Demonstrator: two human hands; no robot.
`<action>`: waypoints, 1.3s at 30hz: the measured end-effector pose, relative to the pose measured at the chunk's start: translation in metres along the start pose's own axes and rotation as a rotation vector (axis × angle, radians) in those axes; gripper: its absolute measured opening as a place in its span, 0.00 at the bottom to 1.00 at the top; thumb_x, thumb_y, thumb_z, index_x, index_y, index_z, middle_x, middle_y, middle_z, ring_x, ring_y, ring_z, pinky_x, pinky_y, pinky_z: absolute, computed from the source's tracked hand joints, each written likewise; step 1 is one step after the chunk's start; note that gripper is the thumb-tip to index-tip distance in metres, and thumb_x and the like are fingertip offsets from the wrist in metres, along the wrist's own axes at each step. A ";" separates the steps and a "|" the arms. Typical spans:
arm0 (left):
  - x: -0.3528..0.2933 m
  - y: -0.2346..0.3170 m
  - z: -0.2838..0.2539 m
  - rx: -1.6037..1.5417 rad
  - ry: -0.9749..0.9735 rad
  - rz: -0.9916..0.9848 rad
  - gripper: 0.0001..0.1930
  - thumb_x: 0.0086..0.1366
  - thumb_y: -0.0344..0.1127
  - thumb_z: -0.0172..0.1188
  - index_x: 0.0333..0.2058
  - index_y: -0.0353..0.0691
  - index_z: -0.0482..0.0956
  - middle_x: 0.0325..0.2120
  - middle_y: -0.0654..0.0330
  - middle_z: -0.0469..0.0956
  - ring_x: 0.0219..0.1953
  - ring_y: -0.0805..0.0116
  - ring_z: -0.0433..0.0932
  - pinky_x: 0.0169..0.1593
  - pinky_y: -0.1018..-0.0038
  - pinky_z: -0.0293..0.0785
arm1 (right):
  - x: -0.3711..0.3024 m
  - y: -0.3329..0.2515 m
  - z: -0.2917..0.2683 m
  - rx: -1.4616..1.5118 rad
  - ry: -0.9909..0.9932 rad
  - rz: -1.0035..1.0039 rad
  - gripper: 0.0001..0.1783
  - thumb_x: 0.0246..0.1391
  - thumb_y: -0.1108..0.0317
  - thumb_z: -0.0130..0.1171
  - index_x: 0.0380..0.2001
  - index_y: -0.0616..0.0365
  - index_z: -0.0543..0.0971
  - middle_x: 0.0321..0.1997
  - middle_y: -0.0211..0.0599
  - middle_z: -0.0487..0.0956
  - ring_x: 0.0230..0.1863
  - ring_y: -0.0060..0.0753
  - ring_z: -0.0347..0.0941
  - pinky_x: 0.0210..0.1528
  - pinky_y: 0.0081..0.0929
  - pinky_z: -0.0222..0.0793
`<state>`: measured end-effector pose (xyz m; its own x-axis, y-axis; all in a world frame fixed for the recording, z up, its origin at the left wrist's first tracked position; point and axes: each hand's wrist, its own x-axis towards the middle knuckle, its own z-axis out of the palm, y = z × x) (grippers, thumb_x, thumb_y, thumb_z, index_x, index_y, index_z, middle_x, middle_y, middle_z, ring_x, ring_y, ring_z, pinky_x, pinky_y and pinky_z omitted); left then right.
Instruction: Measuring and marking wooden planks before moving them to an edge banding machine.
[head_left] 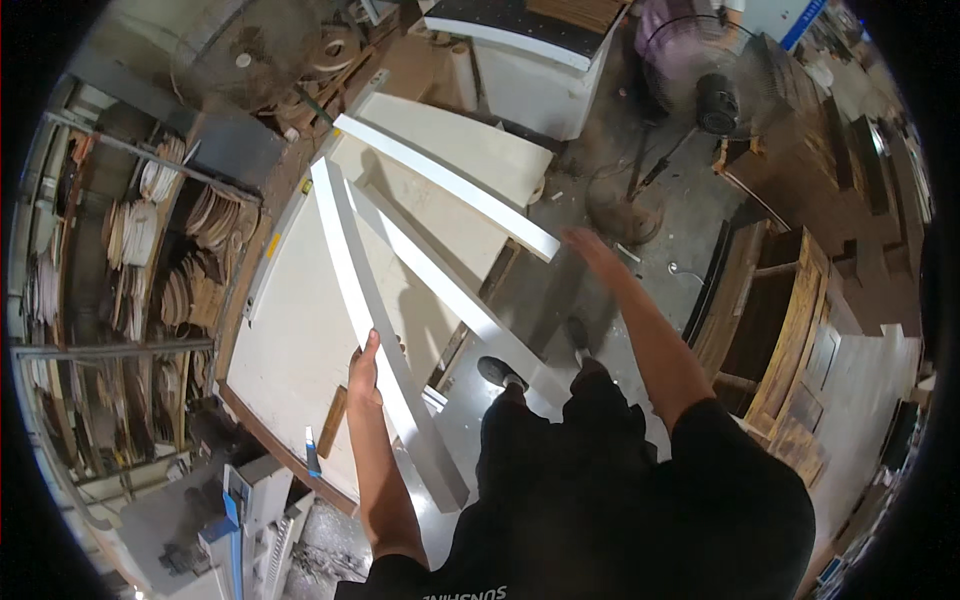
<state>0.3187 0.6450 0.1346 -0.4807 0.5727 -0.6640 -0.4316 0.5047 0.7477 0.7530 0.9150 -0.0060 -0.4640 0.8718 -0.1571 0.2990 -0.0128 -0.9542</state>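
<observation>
Three long white bars with square edges lie across a cream-topped worktable [290,310]. My left hand [367,368] is closed around the left white bar [372,310], its thumb on top and its fingers hidden beneath. That bar slants toward me, its near end out past the table edge. The middle white bar [430,270] also reaches beyond the edge, over the floor. At the near end of the right white bar [450,185] is my right hand [585,245], blurred, so its fingers and any grip are unclear. A blue-and-white tube [312,452] and a brown wood strip [334,422] rest left of my left forearm.
Shelves packed with curved wooden pieces [190,285] stand on the left. A pedestal fan [715,105] is at the far right, its round base on the floor. Wooden cabinet frames [765,320] line the right side. A white cabinet [535,85] stands beyond the table.
</observation>
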 end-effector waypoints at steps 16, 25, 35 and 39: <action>-0.115 -0.066 0.087 -0.171 0.191 -0.025 0.35 0.75 0.52 0.64 0.65 0.27 0.68 0.54 0.47 0.81 0.49 0.56 0.84 0.53 0.61 0.82 | 0.003 0.092 0.022 0.340 -0.456 0.461 0.46 0.54 0.39 0.74 0.64 0.63 0.75 0.61 0.44 0.80 0.62 0.38 0.76 0.61 0.37 0.73; -0.072 -0.070 0.137 -0.198 0.178 0.030 0.32 0.77 0.56 0.59 0.58 0.27 0.76 0.44 0.49 0.84 0.42 0.60 0.84 0.47 0.64 0.83 | -0.130 0.052 0.034 0.439 -0.629 0.613 0.42 0.58 0.56 0.76 0.69 0.62 0.69 0.59 0.44 0.80 0.60 0.35 0.77 0.63 0.33 0.70; 0.018 -0.042 0.226 -0.137 -0.004 -0.053 0.49 0.71 0.66 0.61 0.73 0.27 0.62 0.72 0.39 0.65 0.75 0.47 0.62 0.76 0.54 0.57 | -0.128 0.086 0.051 0.356 -0.797 0.535 0.46 0.63 0.44 0.71 0.67 0.70 0.67 0.59 0.49 0.76 0.61 0.39 0.73 0.63 0.34 0.69; 0.055 -0.061 0.233 0.030 0.116 -0.068 0.58 0.66 0.69 0.65 0.74 0.24 0.53 0.75 0.38 0.56 0.78 0.44 0.53 0.77 0.50 0.50 | -0.099 0.047 0.054 0.253 -0.363 0.275 0.48 0.64 0.41 0.68 0.68 0.73 0.65 0.64 0.55 0.71 0.67 0.42 0.69 0.66 0.35 0.68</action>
<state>0.4964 0.7961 0.0538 -0.5372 0.4586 -0.7078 -0.4442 0.5595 0.6997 0.7679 0.8015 -0.0486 -0.6692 0.5942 -0.4462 0.2602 -0.3751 -0.8897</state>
